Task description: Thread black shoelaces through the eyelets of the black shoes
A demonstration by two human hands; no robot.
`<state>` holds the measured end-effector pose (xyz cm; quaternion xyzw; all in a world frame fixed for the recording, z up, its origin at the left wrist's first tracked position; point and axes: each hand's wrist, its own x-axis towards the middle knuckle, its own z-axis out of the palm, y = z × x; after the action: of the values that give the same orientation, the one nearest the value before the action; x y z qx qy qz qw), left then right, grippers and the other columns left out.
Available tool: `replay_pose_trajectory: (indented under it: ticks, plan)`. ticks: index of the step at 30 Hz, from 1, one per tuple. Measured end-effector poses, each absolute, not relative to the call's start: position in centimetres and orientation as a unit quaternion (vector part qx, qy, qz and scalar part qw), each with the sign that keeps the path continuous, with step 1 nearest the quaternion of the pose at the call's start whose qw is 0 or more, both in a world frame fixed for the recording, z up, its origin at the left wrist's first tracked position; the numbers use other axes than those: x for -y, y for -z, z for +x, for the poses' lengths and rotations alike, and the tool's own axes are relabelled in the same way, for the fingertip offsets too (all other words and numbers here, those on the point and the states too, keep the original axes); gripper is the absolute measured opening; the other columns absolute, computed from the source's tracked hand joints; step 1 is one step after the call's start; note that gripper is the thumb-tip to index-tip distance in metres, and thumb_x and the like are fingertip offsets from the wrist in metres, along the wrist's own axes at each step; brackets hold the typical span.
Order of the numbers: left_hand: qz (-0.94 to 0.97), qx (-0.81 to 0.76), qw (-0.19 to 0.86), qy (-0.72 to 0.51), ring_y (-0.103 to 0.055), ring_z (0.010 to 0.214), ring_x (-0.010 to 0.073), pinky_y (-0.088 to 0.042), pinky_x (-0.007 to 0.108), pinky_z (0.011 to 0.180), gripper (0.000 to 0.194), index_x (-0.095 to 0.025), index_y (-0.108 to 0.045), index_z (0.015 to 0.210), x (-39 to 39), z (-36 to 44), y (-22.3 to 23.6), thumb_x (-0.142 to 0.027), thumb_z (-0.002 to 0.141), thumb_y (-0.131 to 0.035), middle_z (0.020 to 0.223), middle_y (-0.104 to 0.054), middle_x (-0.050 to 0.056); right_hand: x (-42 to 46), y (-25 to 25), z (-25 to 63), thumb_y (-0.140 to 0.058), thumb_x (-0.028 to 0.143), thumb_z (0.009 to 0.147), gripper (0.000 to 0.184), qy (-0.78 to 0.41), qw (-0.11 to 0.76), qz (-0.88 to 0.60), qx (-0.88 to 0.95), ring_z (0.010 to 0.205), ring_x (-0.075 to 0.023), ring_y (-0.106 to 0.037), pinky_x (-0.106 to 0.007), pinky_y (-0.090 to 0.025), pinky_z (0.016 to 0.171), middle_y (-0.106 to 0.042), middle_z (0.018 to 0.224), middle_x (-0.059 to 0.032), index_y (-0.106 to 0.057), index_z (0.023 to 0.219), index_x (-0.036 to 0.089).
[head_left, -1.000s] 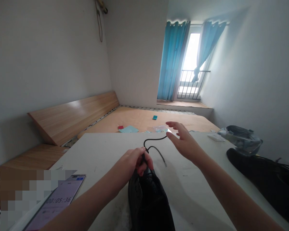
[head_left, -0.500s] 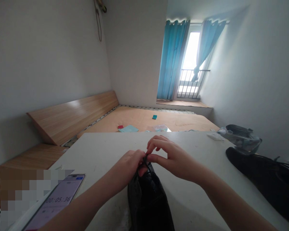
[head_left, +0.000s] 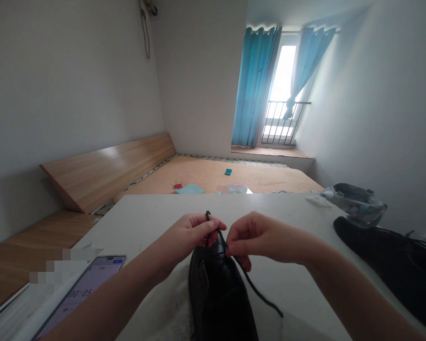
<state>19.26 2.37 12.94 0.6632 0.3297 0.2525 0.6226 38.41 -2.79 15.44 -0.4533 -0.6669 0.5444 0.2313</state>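
Observation:
A black shoe (head_left: 220,293) stands on the white table with its heel end toward me. Above its front, my left hand (head_left: 195,232) pinches a black shoelace that forms a loop over the fingers. Close on the right, my right hand (head_left: 255,239) is closed on another stretch of the shoelace (head_left: 262,296). That lace's free end trails down to the right of the shoe onto the table. The fingers hide the point where the laces cross.
A second black laced shoe (head_left: 386,265) lies at the table's right edge, near a clear plastic bag (head_left: 358,203). A phone showing a timer (head_left: 88,289) rests at the left. Beyond the white table (head_left: 156,213) is a bed (head_left: 195,168) with small packets on it.
My hands have moved slightly apart, the right one pulling back to the right. A lace loop now stands up at my left hand, and a long lace end shows beneath the right.

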Motion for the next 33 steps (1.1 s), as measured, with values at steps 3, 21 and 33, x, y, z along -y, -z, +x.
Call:
replay_pose_trajectory:
  ticks: [3, 21, 33]
  plan:
    - [0.702, -0.292, 0.596, -0.259, -0.057, 0.077, 0.0172, -0.043, 0.030, 0.074, 0.029, -0.013, -0.068, 0.093, -2.4, 19.0, -13.1, -0.039, 0.080, -0.060, 0.077, -0.063, 0.003, 2.4, -14.4, 37.6, -0.064, 0.027, 0.077, 0.015, -0.532, 0.228, -0.483, 0.658, 0.056, -0.0099, -0.054, -0.024, -0.041, 0.059, -0.061, 0.059, 0.0010, -0.064, 0.069, 0.014]
    - [0.856, -0.264, 0.396, -0.204, -0.055, 0.083, 0.0172, -0.039, 0.028, 0.079, 0.035, -0.020, -0.063, 0.084, -1.2, 17.8, -15.1, -0.040, 0.095, -0.037, 0.084, -0.061, 0.000, 1.0, -12.1, 36.3, -0.048, 0.022, 0.080, 0.022, -0.404, 0.277, -0.528, 0.694, 0.059, -0.0098, -0.041, -0.024, -0.036, 0.058, -0.046, 0.059, 0.0031, -0.049, 0.059, 0.016]
    - [0.819, -0.249, 0.469, -0.215, -0.057, 0.085, 0.0183, -0.039, 0.029, 0.084, 0.037, -0.019, -0.063, 0.081, -1.9, 17.6, -15.0, -0.042, 0.095, -0.038, 0.084, -0.065, 0.000, 0.7, -13.2, 38.0, -0.068, 0.035, 0.078, 0.022, -0.579, 0.299, -0.404, 0.641, 0.068, -0.0104, -0.052, -0.025, -0.044, 0.066, -0.059, 0.077, -0.0001, -0.062, 0.084, 0.014]
